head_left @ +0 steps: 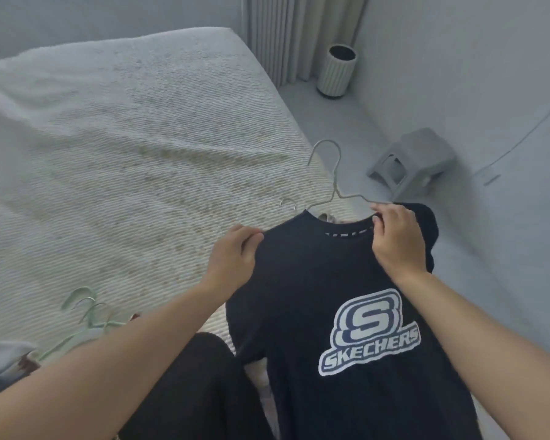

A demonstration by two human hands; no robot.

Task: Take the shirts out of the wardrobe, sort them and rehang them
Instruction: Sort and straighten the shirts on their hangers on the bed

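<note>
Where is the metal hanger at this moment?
In the head view, the metal hanger is right of centre at the bed's edge, its arms inside the black shirt's collar, between the left hand and right hand.

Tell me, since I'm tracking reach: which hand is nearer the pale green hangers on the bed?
Left. The left hand grips the black shirt just right of the pale green hangers; the right hand is farther right.

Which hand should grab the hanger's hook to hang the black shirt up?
Probably the right hand. It already pinches the black shirt at the collar, beside the metal hanger. The left hand grips the far shoulder, farther from the hook.
</note>
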